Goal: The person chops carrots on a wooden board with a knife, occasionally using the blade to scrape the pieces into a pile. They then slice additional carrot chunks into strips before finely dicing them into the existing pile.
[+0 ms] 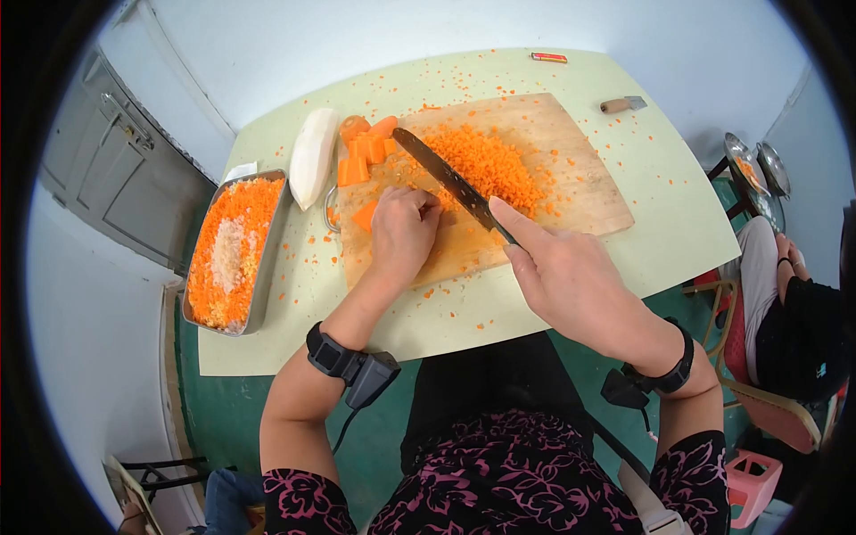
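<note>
My right hand is wrapped round the handle of a dark-bladed knife, whose blade points up and left over the wooden cutting board. Beside the blade, my left hand has its fingers curled down on the board, against an orange carrot piece. A heap of finely chopped carrot lies just beyond the knife. Carrot chunks are gathered at the board's upper left corner. What lies beneath my left fingertips is mostly hidden.
A peeled white radish lies left of the board, near a metal tray of chopped carrot and pale bits. A small wooden-handled blade and red packet lie at the back. A person sits at the right.
</note>
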Tool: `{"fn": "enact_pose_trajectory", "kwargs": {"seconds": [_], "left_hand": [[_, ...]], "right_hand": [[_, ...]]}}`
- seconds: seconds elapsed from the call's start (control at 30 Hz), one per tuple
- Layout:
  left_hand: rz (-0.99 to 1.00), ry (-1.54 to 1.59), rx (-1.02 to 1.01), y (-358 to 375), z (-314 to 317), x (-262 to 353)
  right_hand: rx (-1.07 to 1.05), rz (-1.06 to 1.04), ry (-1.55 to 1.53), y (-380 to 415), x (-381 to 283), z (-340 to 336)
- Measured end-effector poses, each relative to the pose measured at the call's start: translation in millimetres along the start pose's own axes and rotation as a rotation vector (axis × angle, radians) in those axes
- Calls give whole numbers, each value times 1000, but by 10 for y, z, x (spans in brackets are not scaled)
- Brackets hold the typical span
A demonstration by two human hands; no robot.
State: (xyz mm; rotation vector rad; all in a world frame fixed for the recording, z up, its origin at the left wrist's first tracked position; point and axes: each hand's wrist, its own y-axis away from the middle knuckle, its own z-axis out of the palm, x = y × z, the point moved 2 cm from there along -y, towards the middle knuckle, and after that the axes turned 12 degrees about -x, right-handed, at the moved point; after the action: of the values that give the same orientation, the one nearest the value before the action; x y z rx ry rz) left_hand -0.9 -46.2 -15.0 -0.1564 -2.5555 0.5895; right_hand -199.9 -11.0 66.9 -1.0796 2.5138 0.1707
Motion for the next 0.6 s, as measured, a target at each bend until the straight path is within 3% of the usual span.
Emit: {"fn": "enact_pose_trajectory", "kwargs": {"seconds": [0.27,0.37,0.6], "left_hand": [[28,48,0,2,4,7],[33,4,-10,18,-6,14],[126,6,15,55,-13,15]], "right_hand": [[27,7,-27,5,-38,-33],[-56,25,98,-6,-7,86],[70,-95,52,-1,-17,62]]}}
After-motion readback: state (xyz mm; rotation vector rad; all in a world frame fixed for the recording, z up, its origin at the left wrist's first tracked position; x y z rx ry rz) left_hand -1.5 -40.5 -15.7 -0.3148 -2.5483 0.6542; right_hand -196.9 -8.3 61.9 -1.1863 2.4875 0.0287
